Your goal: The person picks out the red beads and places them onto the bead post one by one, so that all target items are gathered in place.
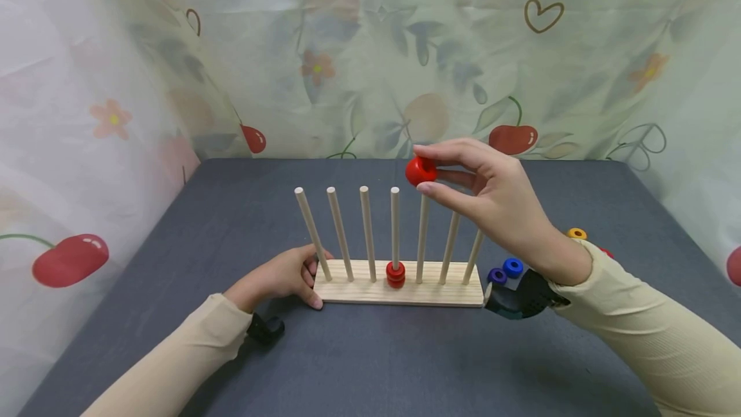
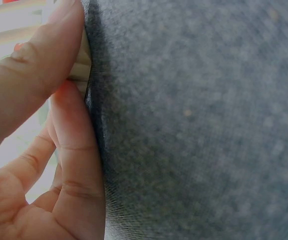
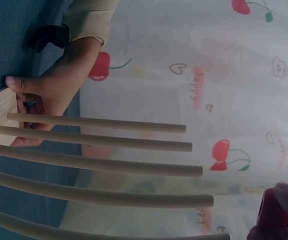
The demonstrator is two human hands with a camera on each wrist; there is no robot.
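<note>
A pale wooden peg board (image 1: 359, 296) stands on the table, with several upright pegs (image 1: 368, 230) along it. Red rings (image 1: 396, 275) are stacked low on the middle peg. At the board's left end, my left hand (image 1: 289, 275) grips the edge between thumb and fingers; the left wrist view shows the thumb (image 2: 39, 65) against the wood. My right hand (image 1: 494, 195) pinches another red ring (image 1: 420, 172) at the height of the peg tops, right of the middle peg. The right wrist view has this ring (image 3: 270, 212) beyond the peg tips, apart from them.
Right of the board, partly behind the right wrist, lie a blue ring (image 1: 512, 267), a purple ring (image 1: 496, 276) and a yellow ring (image 1: 577, 233). A bit of red shows beside the sleeve. A printed curtain (image 1: 370, 82) hangs behind the dark table (image 1: 370, 359).
</note>
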